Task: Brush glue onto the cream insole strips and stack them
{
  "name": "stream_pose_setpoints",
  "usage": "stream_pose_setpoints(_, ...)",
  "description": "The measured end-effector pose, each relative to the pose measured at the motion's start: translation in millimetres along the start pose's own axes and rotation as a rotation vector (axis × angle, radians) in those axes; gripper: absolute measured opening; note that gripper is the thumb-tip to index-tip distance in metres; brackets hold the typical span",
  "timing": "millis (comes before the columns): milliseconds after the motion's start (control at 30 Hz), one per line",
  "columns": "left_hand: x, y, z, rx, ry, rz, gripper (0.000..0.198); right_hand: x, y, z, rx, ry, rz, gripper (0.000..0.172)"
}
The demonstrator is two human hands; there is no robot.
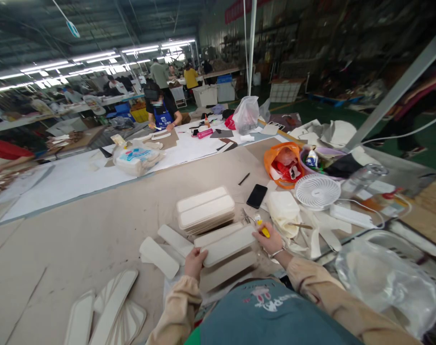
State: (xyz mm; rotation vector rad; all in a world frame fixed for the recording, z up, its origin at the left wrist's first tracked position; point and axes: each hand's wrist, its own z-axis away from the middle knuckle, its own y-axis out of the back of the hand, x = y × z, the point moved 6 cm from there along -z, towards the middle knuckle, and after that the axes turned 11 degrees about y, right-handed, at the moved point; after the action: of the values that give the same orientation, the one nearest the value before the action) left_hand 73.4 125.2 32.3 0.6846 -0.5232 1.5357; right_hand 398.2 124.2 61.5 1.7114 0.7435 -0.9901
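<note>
My left hand (195, 263) is closed on the near left corner of a long cream panel (228, 247) with rounded corners. The panel's right end is in my right hand (270, 239), where a yellow-handled tool (265, 232) also shows; its kind is unclear. Just beyond the panel, a tall stack of similar cream pieces (205, 208) stands on the table. More panels lie under and beside the held one. To the left are a few loose cream pieces (159, 257), with a fanned pile (111, 306) at lower left.
A black phone (257, 196) and a pen (244, 178) lie beyond my right hand. Farther right are a white fan (317, 191), an orange bag (283, 163) and cream scraps (284, 213). A co-worker in a blue apron (163, 118) works across the table (124, 211).
</note>
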Motion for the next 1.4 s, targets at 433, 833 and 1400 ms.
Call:
stream_pose_setpoints(433,23.3,35.8,-64.0,0.384,-0.07,-0.413,0.017,22.0,-63.6,-14.8,-0.036,-0.076,0.173,0.015)
stream_pose_setpoints(833,19.9,33.0,-78.1,0.437,-0.097,-0.63,0.021,34.5,-68.1,-24.1,-0.063,-0.051,0.267,0.013)
stream_pose_setpoints(1400,-62.5,108.6,-4.7,0.453,-0.295,-0.52,0.043,28.1,9.4,51.8,-0.151,0.164,0.083,0.017)
